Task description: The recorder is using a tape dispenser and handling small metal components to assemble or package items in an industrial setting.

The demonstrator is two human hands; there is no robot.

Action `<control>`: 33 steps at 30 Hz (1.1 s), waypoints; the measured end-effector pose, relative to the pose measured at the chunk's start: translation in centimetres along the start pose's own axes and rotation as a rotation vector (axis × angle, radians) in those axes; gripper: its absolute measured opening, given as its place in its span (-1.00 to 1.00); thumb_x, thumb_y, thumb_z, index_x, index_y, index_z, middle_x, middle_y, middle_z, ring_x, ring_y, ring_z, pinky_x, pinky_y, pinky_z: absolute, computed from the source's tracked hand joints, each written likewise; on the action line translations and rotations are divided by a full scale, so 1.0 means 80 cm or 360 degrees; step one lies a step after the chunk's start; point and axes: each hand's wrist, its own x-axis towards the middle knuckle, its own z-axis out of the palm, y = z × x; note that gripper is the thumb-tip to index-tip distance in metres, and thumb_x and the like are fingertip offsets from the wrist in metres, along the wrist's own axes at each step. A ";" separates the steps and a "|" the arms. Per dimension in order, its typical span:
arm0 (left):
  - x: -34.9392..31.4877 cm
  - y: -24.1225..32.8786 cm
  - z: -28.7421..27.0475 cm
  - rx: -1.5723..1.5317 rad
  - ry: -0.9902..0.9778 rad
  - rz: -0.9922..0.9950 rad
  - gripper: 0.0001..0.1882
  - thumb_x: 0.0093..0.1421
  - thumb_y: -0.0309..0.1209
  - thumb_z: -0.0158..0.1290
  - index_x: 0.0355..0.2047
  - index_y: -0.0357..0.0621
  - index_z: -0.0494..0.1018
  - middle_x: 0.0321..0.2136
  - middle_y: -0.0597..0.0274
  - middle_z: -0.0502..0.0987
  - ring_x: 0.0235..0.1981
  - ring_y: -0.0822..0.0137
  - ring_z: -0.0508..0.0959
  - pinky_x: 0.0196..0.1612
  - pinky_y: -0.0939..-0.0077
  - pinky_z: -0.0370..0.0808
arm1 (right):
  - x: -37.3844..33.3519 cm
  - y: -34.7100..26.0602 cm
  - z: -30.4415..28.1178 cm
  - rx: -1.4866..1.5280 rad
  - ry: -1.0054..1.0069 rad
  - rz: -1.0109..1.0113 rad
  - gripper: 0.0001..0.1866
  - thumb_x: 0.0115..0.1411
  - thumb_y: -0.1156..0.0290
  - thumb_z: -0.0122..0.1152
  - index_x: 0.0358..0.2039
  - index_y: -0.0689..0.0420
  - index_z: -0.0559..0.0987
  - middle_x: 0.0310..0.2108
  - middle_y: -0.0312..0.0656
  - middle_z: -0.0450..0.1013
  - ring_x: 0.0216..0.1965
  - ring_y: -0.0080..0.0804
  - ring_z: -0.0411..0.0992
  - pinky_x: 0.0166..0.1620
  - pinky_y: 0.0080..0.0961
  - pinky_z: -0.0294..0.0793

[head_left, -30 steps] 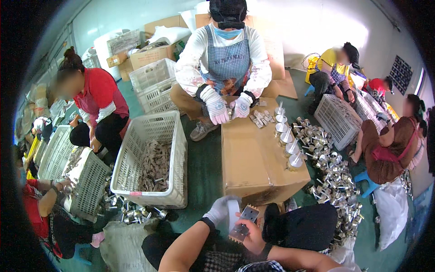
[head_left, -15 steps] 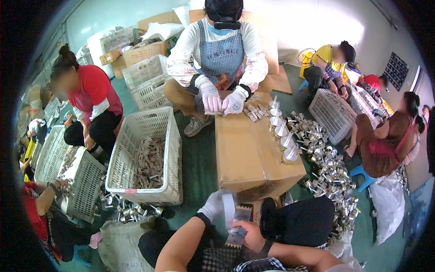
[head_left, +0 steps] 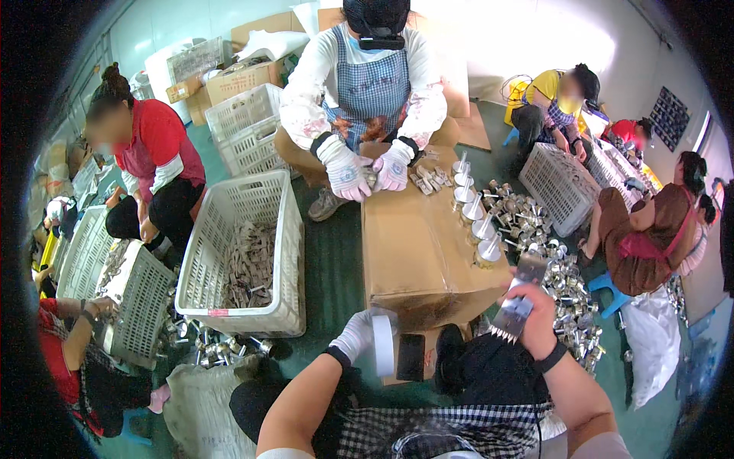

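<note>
My left hand [head_left: 356, 336], in a white glove with a dark band at the wrist, is closed round a roll of white tape [head_left: 384, 346] held upright above my lap. My bare right hand [head_left: 533, 317] grips a flat metal plate with a toothed edge [head_left: 512, 307], raised off to the right, apart from the roll. Its teeth point down toward my knee. Just ahead stands a large cardboard box [head_left: 417, 249]. Across it, a person's gloved hands [head_left: 367, 174] pinch a small piece that I cannot make out.
Round metal parts with white stems [head_left: 483, 228] line the box's right edge, beside small metal pieces [head_left: 430, 180]. More metal parts [head_left: 569, 302] are heaped on the floor at right. A white crate [head_left: 294, 287] stands left. A dark flat rectangle [head_left: 410, 357] lies before me. Co-workers sit on both sides.
My right hand has moved up and right with the toothed plate, away from the roll. The left hand with the tape has hardly moved. The person opposite has shifted their hands slightly.
</note>
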 end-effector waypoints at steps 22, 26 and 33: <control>-0.009 0.063 -0.006 -0.0825 -0.0177 -0.0287 -0.76 0.02 -0.48 0.05 -0.29 -0.32 0.47 -0.34 -0.03 0.54 -0.37 0.06 0.54 -0.22 0.17 0.51 | 0.022 -0.004 -0.001 0.0324 0.0383 -0.0052 -0.85 0.07 0.70 0.03 -0.37 0.17 0.45 -0.20 -0.21 0.45 -0.25 -0.57 0.43 -0.16 -0.61 0.48; -0.012 0.025 -0.006 -0.0707 -0.0203 -0.0265 -0.75 0.08 -0.44 0.00 -0.25 -0.33 0.46 -0.34 -0.02 0.53 -0.35 0.08 0.52 -0.19 0.16 0.49 | 0.012 -0.007 0.006 0.0426 0.0292 0.0075 -0.87 0.08 0.67 0.00 -0.40 0.18 0.48 -0.21 -0.21 0.45 -0.28 -0.55 0.43 -0.16 -0.59 0.48; -0.027 0.013 -0.007 -0.0713 -0.0052 -0.0292 -0.76 0.08 -0.50 -0.02 -0.26 -0.37 0.47 -0.41 0.06 0.54 -0.36 0.16 0.54 -0.23 0.25 0.51 | -0.060 -0.012 0.062 0.0570 -0.0221 0.0268 -0.85 -0.02 0.69 0.12 -0.44 0.17 0.53 -0.21 -0.16 0.47 -0.22 -0.44 0.45 -0.12 -0.50 0.45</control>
